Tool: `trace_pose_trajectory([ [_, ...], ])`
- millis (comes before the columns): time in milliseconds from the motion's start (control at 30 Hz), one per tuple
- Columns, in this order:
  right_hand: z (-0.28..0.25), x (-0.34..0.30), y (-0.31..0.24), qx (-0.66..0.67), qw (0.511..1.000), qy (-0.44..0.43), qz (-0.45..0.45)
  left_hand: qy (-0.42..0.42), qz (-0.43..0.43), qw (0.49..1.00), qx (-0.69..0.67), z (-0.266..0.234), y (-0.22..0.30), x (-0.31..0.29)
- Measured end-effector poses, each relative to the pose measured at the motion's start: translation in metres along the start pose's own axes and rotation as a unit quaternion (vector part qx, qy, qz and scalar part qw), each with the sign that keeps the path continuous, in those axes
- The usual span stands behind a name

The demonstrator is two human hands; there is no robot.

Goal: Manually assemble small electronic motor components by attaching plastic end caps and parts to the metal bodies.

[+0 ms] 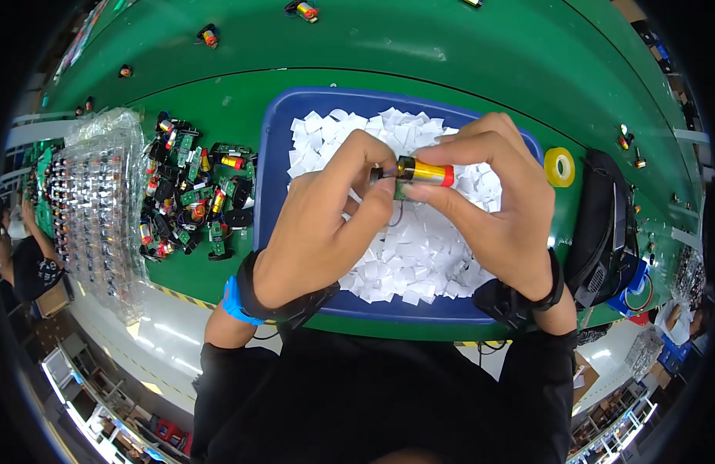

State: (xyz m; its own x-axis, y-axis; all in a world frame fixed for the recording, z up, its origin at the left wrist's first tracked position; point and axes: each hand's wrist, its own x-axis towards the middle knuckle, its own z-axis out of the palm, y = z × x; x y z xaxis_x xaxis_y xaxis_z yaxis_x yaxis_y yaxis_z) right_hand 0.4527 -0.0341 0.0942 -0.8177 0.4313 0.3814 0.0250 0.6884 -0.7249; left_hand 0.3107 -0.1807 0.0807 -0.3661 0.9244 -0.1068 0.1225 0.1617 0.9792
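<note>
Over a blue tray (269, 197) filled with small white paper pieces (407, 267), both hands meet around one small assembly. My right hand (512, 197) pinches a battery (431, 172) with a black end, a yellow and silver middle and a red end. It lies nearly level between thumb and fingers. My left hand (315, 220) is closed on a small black round part (377, 175) just left of the battery. Thin wires run beside it, and a bit of green circuit board shows under the battery. My fingertips partly hide where the parts join.
A heap of circuit boards with batteries (195, 189) lies left of the tray; beyond it stand stacked clear plastic trays (102, 209). To the right are a yellow tape roll (559, 167) and a black bag (597, 220). Several small assemblies (210, 37) lie on the far green surface.
</note>
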Motion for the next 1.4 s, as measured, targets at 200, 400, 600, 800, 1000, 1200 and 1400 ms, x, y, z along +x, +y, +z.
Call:
trace_pose_trajectory([
  [200,-0.005,0.005,0.003,0.044,0.997,-0.065,-0.028,-0.034,-0.049,0.992,-0.113,-0.007,0.0,0.001],
  [400,-0.013,0.01,-0.001,0.031,0.987,-0.125,-0.099,-0.168,-0.168,0.843,-0.483,-0.021,-0.007,0.007],
  [600,-0.006,0.007,0.001,0.058,0.986,-0.11,-0.11,-0.107,-0.157,0.875,-0.445,-0.015,-0.004,0.004],
  [800,-0.01,0.007,-0.004,0.033,0.994,-0.086,-0.061,-0.12,-0.118,0.954,-0.246,-0.02,-0.001,0.003],
  [1000,-0.002,0.007,0.0,-0.049,0.988,-0.034,-0.142,-0.112,-0.092,0.97,-0.196,-0.016,0.0,0.002],
  [1200,-0.007,0.008,0.002,-0.076,0.981,-0.04,-0.173,-0.122,-0.089,0.96,-0.235,-0.014,-0.001,0.004],
  [1400,-0.013,0.008,-0.019,-0.092,0.992,0.041,-0.07,-0.049,-0.039,0.957,-0.284,-0.014,0.002,0.004],
])
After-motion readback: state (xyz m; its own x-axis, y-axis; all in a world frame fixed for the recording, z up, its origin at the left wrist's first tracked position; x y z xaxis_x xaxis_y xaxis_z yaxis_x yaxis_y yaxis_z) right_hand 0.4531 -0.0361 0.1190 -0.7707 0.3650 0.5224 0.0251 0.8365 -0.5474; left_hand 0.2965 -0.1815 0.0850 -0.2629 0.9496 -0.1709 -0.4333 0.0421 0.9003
